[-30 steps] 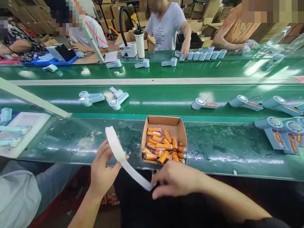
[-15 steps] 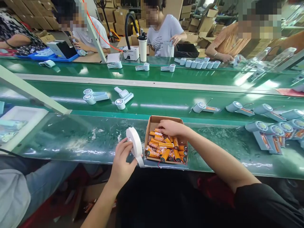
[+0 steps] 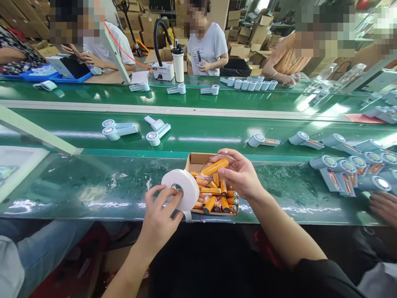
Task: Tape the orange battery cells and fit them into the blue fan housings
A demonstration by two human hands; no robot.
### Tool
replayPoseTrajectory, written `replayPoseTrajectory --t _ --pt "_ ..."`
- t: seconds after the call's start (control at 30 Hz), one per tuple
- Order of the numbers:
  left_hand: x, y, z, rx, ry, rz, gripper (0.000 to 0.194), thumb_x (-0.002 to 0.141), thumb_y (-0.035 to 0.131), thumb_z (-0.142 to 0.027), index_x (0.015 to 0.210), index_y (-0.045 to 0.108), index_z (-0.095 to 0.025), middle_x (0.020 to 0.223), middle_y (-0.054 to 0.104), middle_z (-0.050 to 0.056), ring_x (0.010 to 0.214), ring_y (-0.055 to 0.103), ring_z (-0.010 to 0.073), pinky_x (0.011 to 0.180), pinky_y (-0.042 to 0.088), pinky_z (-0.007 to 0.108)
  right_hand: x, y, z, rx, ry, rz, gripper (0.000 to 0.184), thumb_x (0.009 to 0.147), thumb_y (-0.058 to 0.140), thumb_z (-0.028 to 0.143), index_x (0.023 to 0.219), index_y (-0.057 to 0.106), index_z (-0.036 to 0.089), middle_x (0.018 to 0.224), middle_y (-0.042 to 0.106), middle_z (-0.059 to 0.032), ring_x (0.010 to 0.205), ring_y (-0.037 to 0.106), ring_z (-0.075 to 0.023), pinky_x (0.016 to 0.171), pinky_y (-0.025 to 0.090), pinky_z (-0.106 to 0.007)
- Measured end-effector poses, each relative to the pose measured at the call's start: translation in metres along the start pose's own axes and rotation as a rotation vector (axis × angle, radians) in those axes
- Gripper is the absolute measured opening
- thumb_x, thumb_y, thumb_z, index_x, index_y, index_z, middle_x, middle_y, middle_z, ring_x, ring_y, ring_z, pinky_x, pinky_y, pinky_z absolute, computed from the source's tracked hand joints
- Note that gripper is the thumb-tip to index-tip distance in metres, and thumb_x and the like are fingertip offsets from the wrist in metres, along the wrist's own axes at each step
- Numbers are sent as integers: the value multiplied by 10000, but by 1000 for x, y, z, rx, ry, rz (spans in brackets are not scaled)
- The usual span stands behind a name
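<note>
My left hand (image 3: 163, 211) grips a roll of white tape (image 3: 190, 192) at its core, fingers in the central hole. A short loose end of tape hangs below the roll. Between the fingertips and thumb of my right hand (image 3: 243, 174) is an orange battery (image 3: 215, 167) with a thin wire, raised over an open cardboard box (image 3: 198, 159). Many more orange batteries (image 3: 214, 191) lie jumbled in that box, some with red wires. The roll partly covers the box's left side.
Light-blue fan housings (image 3: 336, 163) crowd the right of the bench, with a co-worker's hand (image 3: 384, 207) beside them. More housings (image 3: 119, 129) rest on the green belt (image 3: 198, 138). A white foam tray (image 3: 37, 159) is at left. Several people sit across the line.
My right hand has come up out of the box with a battery. The tape roll has turned its flat face toward me. A co-worker's hand has appeared at the right.
</note>
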State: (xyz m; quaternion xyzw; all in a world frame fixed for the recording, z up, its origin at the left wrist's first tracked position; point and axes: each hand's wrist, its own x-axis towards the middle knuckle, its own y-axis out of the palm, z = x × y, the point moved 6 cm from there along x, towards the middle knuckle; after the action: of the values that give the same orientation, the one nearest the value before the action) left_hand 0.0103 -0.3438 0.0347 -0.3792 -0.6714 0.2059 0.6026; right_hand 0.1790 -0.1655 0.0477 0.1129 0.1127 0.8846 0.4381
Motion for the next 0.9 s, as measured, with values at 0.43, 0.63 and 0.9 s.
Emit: replayPoseTrajectory --t 0.43,0.63,0.9 --pt "8 -4 -10 39 62 16 323 884 676 -36 1166 717 -188 1038 723 95 1183 553 320 1007 509 458 -24 12 0 -359 98 204 524 896 690 278 1353 435 274 1138 660 -36 803 620 -143 714 567 -298" --pt "11 -8 -14 86 92 56 390 856 693 -11 1198 749 -192 1041 740 94 1187 540 312 989 538 421 -26 14 38 -942 -151 359 375 959 546 179 1317 640 242 1263 732 -103 1140 689 -262 1043 559 -462" --pt "11 -13 -15 168 197 94 477 896 697 -38 1327 720 -241 1105 761 80 1256 535 299 982 572 381 -30 18 50 -963 -148 383 472 1002 546 202 1466 618 251 1381 734 -72 1207 726 -269 1022 586 -397"
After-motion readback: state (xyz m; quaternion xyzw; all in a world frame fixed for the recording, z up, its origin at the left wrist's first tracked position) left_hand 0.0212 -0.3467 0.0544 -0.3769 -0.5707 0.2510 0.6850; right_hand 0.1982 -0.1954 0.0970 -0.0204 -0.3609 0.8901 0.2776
